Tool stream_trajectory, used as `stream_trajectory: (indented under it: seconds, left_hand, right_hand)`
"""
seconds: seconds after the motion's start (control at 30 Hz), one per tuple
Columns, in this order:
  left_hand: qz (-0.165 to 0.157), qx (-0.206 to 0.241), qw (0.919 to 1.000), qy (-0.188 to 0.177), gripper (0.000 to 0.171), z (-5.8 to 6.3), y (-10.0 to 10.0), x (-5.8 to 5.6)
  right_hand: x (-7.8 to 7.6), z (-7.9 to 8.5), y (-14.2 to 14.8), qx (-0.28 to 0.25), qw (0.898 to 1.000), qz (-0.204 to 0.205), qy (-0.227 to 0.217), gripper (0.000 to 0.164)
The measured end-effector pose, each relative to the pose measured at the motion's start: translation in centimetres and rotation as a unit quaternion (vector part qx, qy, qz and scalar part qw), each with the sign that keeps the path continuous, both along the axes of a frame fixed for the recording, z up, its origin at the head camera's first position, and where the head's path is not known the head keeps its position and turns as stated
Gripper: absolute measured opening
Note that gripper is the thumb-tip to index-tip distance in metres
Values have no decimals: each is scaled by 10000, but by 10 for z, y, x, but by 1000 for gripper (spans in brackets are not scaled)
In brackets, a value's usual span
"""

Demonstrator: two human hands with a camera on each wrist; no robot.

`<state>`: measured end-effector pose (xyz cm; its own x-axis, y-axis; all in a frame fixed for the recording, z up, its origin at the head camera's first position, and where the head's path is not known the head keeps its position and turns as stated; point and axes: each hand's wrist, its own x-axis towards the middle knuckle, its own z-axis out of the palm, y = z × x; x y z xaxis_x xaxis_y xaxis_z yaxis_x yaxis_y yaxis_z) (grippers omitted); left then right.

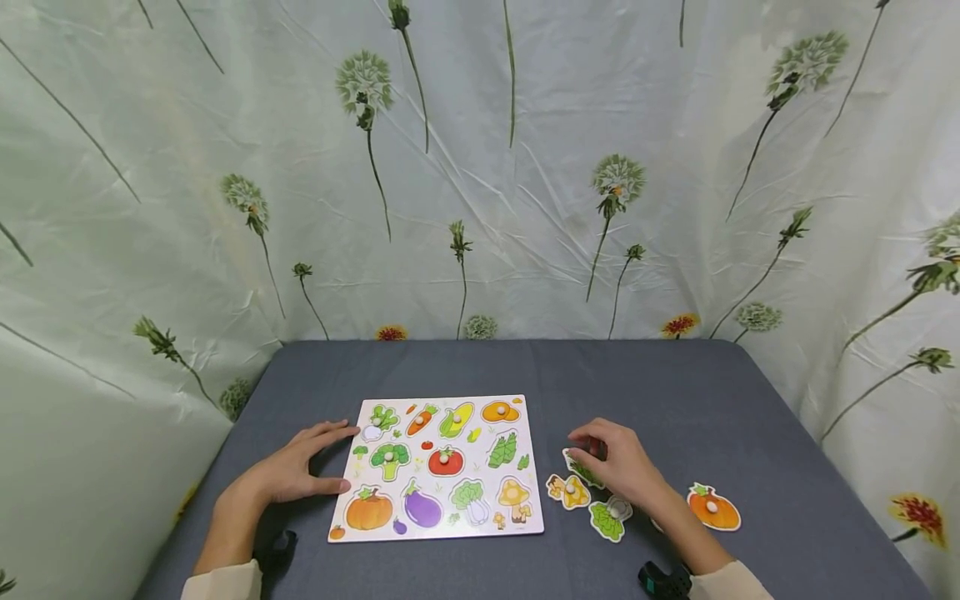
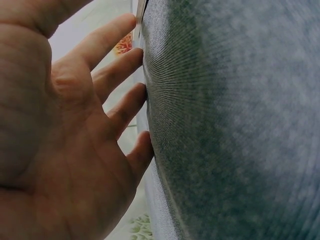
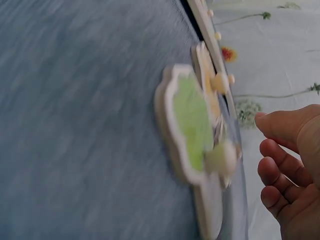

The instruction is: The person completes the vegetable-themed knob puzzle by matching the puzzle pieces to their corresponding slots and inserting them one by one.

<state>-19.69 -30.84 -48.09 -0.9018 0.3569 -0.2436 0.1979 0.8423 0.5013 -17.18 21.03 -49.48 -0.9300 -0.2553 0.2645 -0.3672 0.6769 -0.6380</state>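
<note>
A white vegetable puzzle board (image 1: pixel 427 533) lies on the table. My left hand (image 1: pixel 288 467) is at its left edge, thumb and fingertips touching the rim, fingers spread in the left wrist view. To the right, my right hand (image 1: pixel 626 467) hovers over a green pea-pod puzzle piece (image 1: pixel 585 472), which it partly hides. Its fingers are loosely bent; the right wrist view shows nothing between them. Close by lie a mushroom piece (image 1: pixel 574 493) and a leafy cabbage piece (image 1: pixel 609 521), whose knob (image 3: pixel 222 157) stands out in the right wrist view.
A pumpkin piece (image 1: pixel 714 508) rests right of my right forearm, which mostly covers another piece. Knobs stand on several board pictures, among them the tomato (image 1: pixel 446 461) and broccoli (image 1: pixel 389 460). A dark grey cloth (image 1: pixel 637 383) covers the table; a flowered curtain (image 1: pixel 525 208) hangs behind.
</note>
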Motion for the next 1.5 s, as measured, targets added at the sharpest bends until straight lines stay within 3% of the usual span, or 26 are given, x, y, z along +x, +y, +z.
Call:
stream_trajectory:
  seconds: [0.37, 0.7, 0.93, 1.5]
  left_hand:
    - [21, 2, 10000, -22, 88, -1, 0, 0]
    - [30, 56, 10000, -29, 88, -1, 0, 1]
    - [20, 60, 10000, 15, 88, -1, 0, 1]
    - [81, -29, 9999, -54, 89, 0, 1, 1]
  right_hand:
    - [7, -8, 20, 182, 9990, 10, -398, 11]
    - [11, -15, 28, 53, 9977, 594, -325, 11]
    - [10, -18, 32, -132, 9963, 794, -285, 12]
    - [11, -20, 34, -377, 9947, 702, -649, 11]
